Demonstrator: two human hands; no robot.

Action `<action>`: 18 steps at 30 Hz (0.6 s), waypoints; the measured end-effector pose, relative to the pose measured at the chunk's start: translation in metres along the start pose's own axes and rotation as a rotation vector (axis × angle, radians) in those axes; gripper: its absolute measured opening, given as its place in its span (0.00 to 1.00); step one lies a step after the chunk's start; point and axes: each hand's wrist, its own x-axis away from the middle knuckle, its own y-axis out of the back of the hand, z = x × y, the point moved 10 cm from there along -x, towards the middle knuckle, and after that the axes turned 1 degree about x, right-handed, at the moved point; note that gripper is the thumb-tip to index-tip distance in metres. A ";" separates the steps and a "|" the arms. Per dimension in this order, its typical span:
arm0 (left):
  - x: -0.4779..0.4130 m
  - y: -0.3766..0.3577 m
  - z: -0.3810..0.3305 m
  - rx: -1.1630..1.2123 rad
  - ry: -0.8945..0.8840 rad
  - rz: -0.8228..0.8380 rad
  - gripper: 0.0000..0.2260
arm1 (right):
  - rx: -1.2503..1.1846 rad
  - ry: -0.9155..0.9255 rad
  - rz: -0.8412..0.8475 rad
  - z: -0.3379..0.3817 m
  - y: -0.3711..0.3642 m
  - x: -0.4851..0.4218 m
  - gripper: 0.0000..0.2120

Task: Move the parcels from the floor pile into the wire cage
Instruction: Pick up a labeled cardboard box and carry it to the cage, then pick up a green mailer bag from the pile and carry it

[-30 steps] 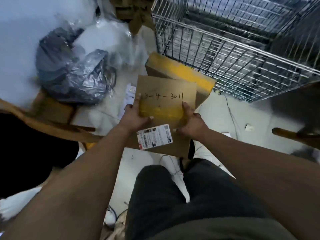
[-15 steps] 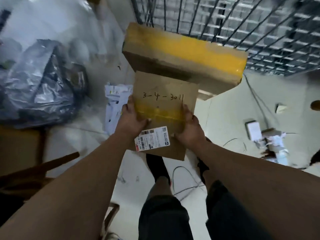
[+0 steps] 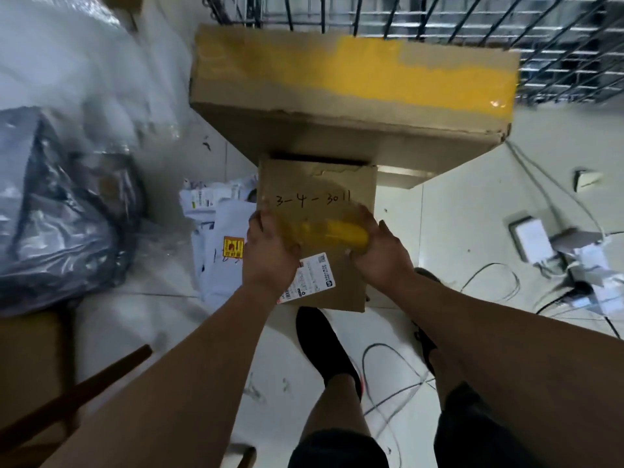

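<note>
I hold a small brown cardboard parcel (image 3: 320, 184) marked "3-4-3011", with yellow tape and a white shipping label. My left hand (image 3: 270, 255) grips its left side and my right hand (image 3: 381, 255) grips its right side. A larger cardboard box (image 3: 337, 106) with a broad yellow tape band lies just beyond it, its near edge overlapping the small parcel's far end. The wire cage (image 3: 506, 38) stands behind that box at the top of the view. White mailer parcels (image 3: 216, 238) lie on the floor to the left.
A grey plastic bag (image 3: 60, 224) and a white wrapped bundle (image 3: 67, 62) fill the left. Cables (image 3: 388, 383), a white adapter (image 3: 530, 234) and paper scraps lie on the white floor at right. My shoes (image 3: 324, 346) stand below the parcel. A wooden bar (image 3: 74, 396) crosses the lower left.
I have stood up and stepped toward the cage; the taped box and cage now look larger and nearer. Both hands have slid further onto the parcel's top.
</note>
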 end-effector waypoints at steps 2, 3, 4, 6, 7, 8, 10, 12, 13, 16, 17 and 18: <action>0.012 0.011 -0.023 -0.032 -0.060 0.004 0.37 | 0.036 -0.018 0.011 0.007 0.020 0.009 0.40; 0.019 0.018 -0.037 -0.011 -0.097 0.013 0.33 | 0.048 -0.027 0.016 0.011 0.032 0.015 0.40; 0.025 0.026 -0.052 0.028 -0.137 0.025 0.29 | 0.051 -0.032 0.012 0.017 0.046 0.023 0.39; 0.039 0.049 -0.087 0.088 -0.219 0.023 0.24 | 0.036 -0.016 -0.011 0.031 0.080 0.040 0.38; 0.047 0.064 -0.106 0.099 -0.248 0.015 0.23 | 0.025 0.001 -0.025 0.038 0.099 0.051 0.38; 0.054 0.080 -0.127 0.105 -0.269 0.008 0.23 | 0.014 0.018 -0.044 0.046 0.122 0.062 0.37; 0.070 0.113 -0.170 0.102 -0.314 0.006 0.28 | 0.009 0.033 -0.091 0.059 0.172 0.088 0.36; 0.088 0.143 -0.214 0.060 -0.372 0.040 0.33 | 0.027 0.027 -0.138 0.067 0.224 0.118 0.35; 0.098 0.155 -0.235 0.021 -0.398 0.066 0.34 | 0.039 0.025 -0.158 0.071 0.249 0.134 0.35; 0.133 0.188 -0.297 -0.133 -0.438 0.141 0.38 | 0.086 0.013 -0.184 0.081 0.313 0.187 0.36; 0.147 0.199 -0.320 -0.201 -0.470 0.145 0.38 | 0.087 0.005 -0.185 0.083 0.331 0.207 0.37; 0.161 0.207 -0.342 -0.271 -0.513 0.146 0.38 | 0.086 -0.003 -0.193 0.084 0.347 0.228 0.38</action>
